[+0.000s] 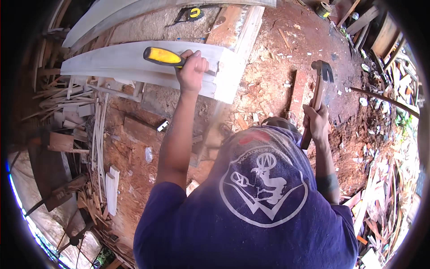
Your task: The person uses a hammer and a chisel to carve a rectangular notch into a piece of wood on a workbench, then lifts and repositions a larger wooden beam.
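My left hand (191, 74) is closed on a chisel with a yellow-and-black handle (162, 56); its blade lies over the right end of a long pale wooden board (112, 60), and I cannot tell whether it touches the wood. My right hand (316, 120) grips the wooden handle of a claw hammer (321, 76), held off to the right of the board, head upward. A yellow-and-black tape measure (194, 13) lies behind the board on the work surface.
Another pale board (112, 20) is at the top left. Wood chips and a reddish plank (299, 92) lie on the dirt ground (268, 54). Heaps of offcuts (71, 112) line the left and right edges. A spool (322, 9) sits at the top right.
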Action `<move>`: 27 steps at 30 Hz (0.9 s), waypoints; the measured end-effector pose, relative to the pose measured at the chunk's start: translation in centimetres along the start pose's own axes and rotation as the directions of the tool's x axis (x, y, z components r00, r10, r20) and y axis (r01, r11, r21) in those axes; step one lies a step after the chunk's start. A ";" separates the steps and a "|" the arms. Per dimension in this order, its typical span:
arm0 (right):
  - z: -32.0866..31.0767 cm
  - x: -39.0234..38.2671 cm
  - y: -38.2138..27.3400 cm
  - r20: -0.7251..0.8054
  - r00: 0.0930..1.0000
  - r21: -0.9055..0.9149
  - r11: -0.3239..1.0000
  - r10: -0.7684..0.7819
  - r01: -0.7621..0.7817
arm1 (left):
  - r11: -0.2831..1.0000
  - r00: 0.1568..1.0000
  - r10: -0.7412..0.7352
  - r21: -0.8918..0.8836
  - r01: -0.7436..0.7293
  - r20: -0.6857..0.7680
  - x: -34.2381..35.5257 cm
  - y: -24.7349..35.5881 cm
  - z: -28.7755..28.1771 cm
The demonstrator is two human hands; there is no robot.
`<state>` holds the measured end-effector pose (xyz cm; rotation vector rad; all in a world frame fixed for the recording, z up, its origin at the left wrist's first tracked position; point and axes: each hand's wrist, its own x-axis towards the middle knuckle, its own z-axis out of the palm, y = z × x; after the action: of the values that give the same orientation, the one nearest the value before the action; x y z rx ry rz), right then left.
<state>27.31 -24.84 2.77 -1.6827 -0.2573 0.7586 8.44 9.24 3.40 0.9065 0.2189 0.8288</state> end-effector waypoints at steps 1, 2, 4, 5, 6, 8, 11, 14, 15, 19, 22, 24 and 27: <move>0.1 0.1 0.0 0.000 1.000 -0.012 1.000 -0.012 0.012 | 1.000 1.000 0.002 -0.001 -0.002 -0.003 -0.1 0.0 0.0; 0.1 0.2 0.0 0.008 1.000 -0.023 1.000 -0.014 0.014 | 1.000 1.000 0.004 -0.003 -0.004 -0.007 -0.2 0.0 0.1; 0.2 0.3 -0.1 0.020 1.000 -0.037 0.999 -0.020 0.021 | 0.998 0.999 0.032 0.056 -0.033 0.017 -0.7 -0.2 0.3; 0.2 0.3 -0.1 0.024 0.999 -0.041 0.999 -0.024 0.025 | 0.992 0.997 0.055 0.115 -0.060 0.046 -1.0 -0.4 0.5; 0.2 0.3 -0.1 0.021 1.000 -0.046 0.999 0.000 0.001 | 0.981 0.994 0.074 0.172 -0.086 0.078 -1.2 -0.5 0.7; 0.1 0.3 -0.2 0.021 1.000 -0.041 0.999 -0.016 0.017 | 0.920 0.988 0.053 0.378 -0.105 0.145 -1.3 -0.6 1.0; 0.0 0.3 -0.1 0.033 0.999 -0.042 0.999 0.002 0.000 | 0.911 0.991 0.007 0.407 -0.062 0.135 -0.8 -0.4 1.3; 0.1 0.3 0.0 0.033 0.999 -0.116 0.992 -0.038 0.042 | 0.959 0.998 0.000 0.282 -0.016 0.057 -0.2 -0.3 1.6; 0.1 0.3 -0.1 0.029 0.997 -0.196 0.978 -0.066 0.071 | 0.949 0.997 0.010 0.312 -0.033 0.074 -0.1 -0.4 1.6; 0.6 0.2 -3.7 0.083 0.945 -0.610 0.734 -0.317 0.299 | 0.898 0.996 0.030 0.436 -0.063 0.082 -0.3 -0.9 1.9; 1.7 0.4 -9.7 0.372 0.850 -0.680 0.514 -0.372 0.523 | 0.888 0.997 0.029 0.457 -0.060 0.075 -0.5 -1.1 2.2; 3.2 0.1 -14.2 0.493 0.675 -0.565 0.388 -0.548 0.728 | 0.888 0.999 0.005 0.460 -0.021 0.036 -0.5 -1.1 2.5; 6.2 -0.6 -17.8 0.408 0.280 -0.298 0.163 -0.869 0.940 | 0.888 0.989 0.063 0.445 -0.118 0.136 -0.5 -1.5 3.0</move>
<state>27.22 -15.57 19.21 -1.5071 -1.5784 -0.2067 10.41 6.60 4.05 1.4118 0.2739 0.8214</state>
